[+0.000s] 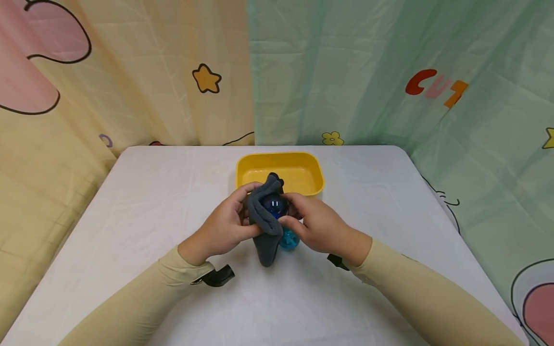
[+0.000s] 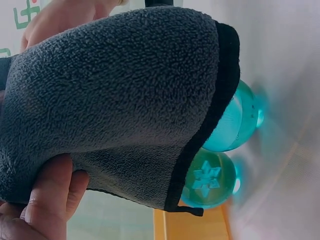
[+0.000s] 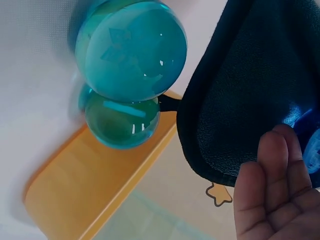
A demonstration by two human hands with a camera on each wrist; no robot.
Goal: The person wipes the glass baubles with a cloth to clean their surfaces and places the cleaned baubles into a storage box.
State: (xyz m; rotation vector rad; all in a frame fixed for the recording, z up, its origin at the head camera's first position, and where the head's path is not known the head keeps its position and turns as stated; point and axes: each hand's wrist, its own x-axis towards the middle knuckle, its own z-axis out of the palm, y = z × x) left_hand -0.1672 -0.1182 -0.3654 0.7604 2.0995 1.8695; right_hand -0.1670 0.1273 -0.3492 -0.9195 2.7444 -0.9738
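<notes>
My left hand (image 1: 222,228) grips a dark grey, black-edged cloth (image 1: 266,247), its thumb and fingers closed over the folds. A clear dark blue ball (image 1: 277,205) sits against the cloth, and my right hand (image 1: 322,223) holds it from the right side. One end of the cloth hangs down in front. Below it, two clear teal balls lie side by side on the table: a larger one (image 3: 130,52) and a smaller one (image 3: 122,125). A snowflake shape shows in the smaller ball in the left wrist view. The cloth partly hides both there.
Behind the hands stands a yellow rectangular tub (image 1: 303,185), its near edge partly covered by the cloth. A white cloth covers the table (image 1: 372,192). Patterned curtains (image 1: 329,72) hang along the back and both sides.
</notes>
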